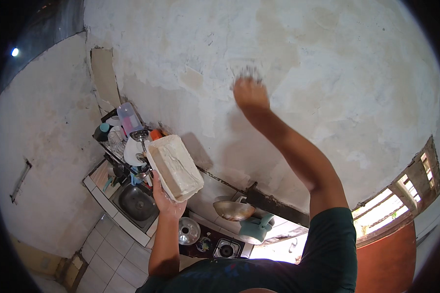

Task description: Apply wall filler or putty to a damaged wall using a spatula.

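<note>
My left hand [169,204] supports a rectangular white tub [162,168] from below, tilted, with thick off-white putty [181,168] smeared inside and along its rim. Higher up, my right arm stretches out to the patchy wall [327,63]. My right hand [252,95] is closed, its fingers partly smeared by motion. At its far side a blurred grey edge, seemingly the blade of a putty knife [249,74], lies at the wall surface. Pale coated areas and bare beige patches cover the wall around it.
Below left are a steel sink [136,202] and a crowded dish rack [113,134]. A wok [233,210] and a teal pot [253,229] hang low by the wall, above a gas stove [226,249]. A slatted window [381,212] is at right.
</note>
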The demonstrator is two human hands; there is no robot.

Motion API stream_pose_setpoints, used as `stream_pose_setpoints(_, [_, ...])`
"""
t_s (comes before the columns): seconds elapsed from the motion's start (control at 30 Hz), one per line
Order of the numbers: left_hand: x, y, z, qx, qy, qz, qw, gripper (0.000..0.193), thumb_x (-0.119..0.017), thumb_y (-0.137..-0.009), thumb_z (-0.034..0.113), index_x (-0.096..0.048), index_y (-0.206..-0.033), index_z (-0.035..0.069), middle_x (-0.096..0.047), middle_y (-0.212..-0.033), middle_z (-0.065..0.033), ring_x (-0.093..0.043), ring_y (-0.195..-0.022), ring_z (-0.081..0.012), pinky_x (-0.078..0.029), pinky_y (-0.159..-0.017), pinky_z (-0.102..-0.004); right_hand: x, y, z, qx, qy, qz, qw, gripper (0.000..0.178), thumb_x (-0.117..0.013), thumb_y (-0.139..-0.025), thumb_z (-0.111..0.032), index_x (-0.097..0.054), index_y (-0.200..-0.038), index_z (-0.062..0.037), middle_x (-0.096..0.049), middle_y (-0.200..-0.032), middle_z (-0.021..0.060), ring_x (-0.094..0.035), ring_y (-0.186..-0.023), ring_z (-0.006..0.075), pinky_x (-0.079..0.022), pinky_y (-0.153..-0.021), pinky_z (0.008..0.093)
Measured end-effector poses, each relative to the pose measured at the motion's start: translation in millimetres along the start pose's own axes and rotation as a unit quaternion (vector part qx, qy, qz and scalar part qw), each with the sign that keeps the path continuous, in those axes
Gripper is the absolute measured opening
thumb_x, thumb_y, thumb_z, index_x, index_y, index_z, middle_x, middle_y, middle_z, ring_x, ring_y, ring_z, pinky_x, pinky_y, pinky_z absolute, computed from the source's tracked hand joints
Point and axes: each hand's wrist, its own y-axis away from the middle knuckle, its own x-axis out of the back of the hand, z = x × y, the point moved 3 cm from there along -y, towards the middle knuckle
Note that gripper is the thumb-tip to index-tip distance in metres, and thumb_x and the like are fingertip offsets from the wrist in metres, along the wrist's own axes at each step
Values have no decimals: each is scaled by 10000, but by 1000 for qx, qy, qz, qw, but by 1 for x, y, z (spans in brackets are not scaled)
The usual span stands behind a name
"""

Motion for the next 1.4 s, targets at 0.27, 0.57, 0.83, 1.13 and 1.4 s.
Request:
stream_pose_setpoints(0.27, [-4, -2, 9, -10, -18, -41, 999, 609, -412, -998, 511, -369, -1466, 125, -482, -1410, -88, -498, -1274, -279, -424, -1043, -488, -68, 136, -85, 128, 12, -214, 968, 114, -600, -804, -119, -710, -808, -89, -692, -819, 114, -687, -722, 226, -548, -639, 392])
stream_pose_setpoints(0.57, [-6, 4, 5, -20, 2, -17, 1000, 597, -412, -1000, 512, -401, -1444, 113, -509, -1386, -74, -511, -1260, -265, -425, -1041, -467, 45, -14, 3, -36, 11, 70, 997, 106, -577, -853, -156, -641, -921, -106, -659, -856, 72, -681, -786, 248, -555, -607, 413])
stream_pose_setpoints(0.83, [-7, -5, -7, 14, 5, -39, 999, 613, -425, -990, 524, -398, -1450, 120, -506, -1399, -71, -508, -1267, -264, -410, -1053, -461, -70, 91, -55, 114, 155, -2, 981, 97, -602, -785, -131, -680, -790, -74, -648, -704, 90, -653, -624, 174, -526, -507, 301])
stream_pose_setpoints(1.13, [-4, 9, 6, -3, -2, -16, 1000, 612, -430, -992, 513, -405, -1441, 98, -515, -1388, -87, -525, -1246, -269, -415, -1048, -462, -12, 96, -71, 54, -42, -166, 984, 122, -585, -845, -150, -693, -791, -134, -683, -727, 65, -690, -692, 204, -534, -579, 364])
stream_pose_setpoints(1.4, [-8, -9, -9, 18, 10, -49, 999, 616, -426, -990, 525, -407, -1440, 105, -514, -1386, -83, -524, -1243, -271, -419, -1042, -473, 27, -15, 13, -3, 115, 133, 984, 103, -561, -890, -155, -641, -900, -92, -654, -793, 66, -664, -709, 196, -521, -550, 320])
